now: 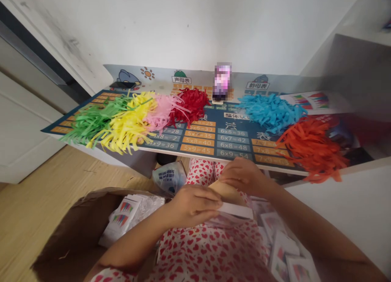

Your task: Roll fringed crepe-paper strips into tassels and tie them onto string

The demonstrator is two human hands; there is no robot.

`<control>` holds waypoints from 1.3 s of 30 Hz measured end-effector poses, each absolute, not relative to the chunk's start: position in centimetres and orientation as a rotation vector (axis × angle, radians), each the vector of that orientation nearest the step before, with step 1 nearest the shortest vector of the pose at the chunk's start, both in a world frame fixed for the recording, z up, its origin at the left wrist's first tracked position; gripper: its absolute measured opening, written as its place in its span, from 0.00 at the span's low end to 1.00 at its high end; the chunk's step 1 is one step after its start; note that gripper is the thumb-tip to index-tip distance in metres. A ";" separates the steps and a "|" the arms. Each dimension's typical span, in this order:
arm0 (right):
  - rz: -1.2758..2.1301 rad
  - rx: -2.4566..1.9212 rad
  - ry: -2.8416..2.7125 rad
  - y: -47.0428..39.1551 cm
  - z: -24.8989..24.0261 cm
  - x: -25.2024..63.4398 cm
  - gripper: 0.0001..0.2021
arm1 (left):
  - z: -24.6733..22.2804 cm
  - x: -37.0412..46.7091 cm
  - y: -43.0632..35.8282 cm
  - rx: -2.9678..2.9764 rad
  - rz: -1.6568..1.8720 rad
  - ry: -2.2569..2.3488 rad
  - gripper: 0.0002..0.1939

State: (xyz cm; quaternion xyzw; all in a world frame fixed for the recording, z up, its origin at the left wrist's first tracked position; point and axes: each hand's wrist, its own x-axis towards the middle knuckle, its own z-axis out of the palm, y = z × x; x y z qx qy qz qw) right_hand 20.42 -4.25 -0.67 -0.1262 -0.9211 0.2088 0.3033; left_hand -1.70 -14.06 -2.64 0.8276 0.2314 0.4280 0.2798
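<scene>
My left hand [192, 204] and my right hand [244, 176] meet above my lap, both closed on a small tan paper packet [224, 192] with a white edge [235, 210]. What is inside the packet is hidden by my fingers. On the desk mat [220, 141] in front lie heaps of shredded paper strips: green [91, 121], yellow [128, 125], pink [161, 111], dark red [191, 103], blue [270, 111] and orange-red [311, 147].
An open cardboard box [73, 233] at my lower left holds white packets with coloured prints [122, 215]. More such packets [284, 249] lie at my right. A blurred phone [222, 81] stands at the desk's back. A white shelf [351, 66] rises on the right.
</scene>
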 end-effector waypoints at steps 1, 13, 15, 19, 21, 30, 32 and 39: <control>0.486 -0.294 -2.444 -4.2 -0.7 20.5 0.09 | -2.6 -1.7 -14.0 2.218 1.155 0.623 0.11; 0.463 -0.370 -2.440 -5.2 -1.2 21.3 0.06 | -2.5 -1.8 -14.0 2.248 1.176 0.616 0.10; 0.616 -0.404 -2.381 -5.3 -1.4 21.5 0.05 | -2.5 -1.8 -14.0 2.245 1.173 0.613 0.11; 0.918 -0.676 -2.326 -5.2 -1.4 21.3 0.14 | -2.6 -1.7 -14.0 2.246 1.164 0.594 0.11; 1.099 -0.776 -2.313 -5.0 -1.2 21.0 0.13 | -2.6 -1.6 -14.0 2.248 1.157 0.599 0.12; 1.386 -0.906 -2.145 -5.3 -0.7 20.0 0.11 | -1.9 -1.4 -13.6 2.359 1.149 0.622 0.08; 1.360 -0.898 -2.154 -5.5 -0.7 19.8 0.10 | -1.9 -1.3 -13.5 2.364 1.137 0.618 0.08; 0.996 -0.630 -2.367 -5.8 -0.8 19.7 0.05 | -2.4 -1.2 -13.6 2.258 1.113 0.621 0.11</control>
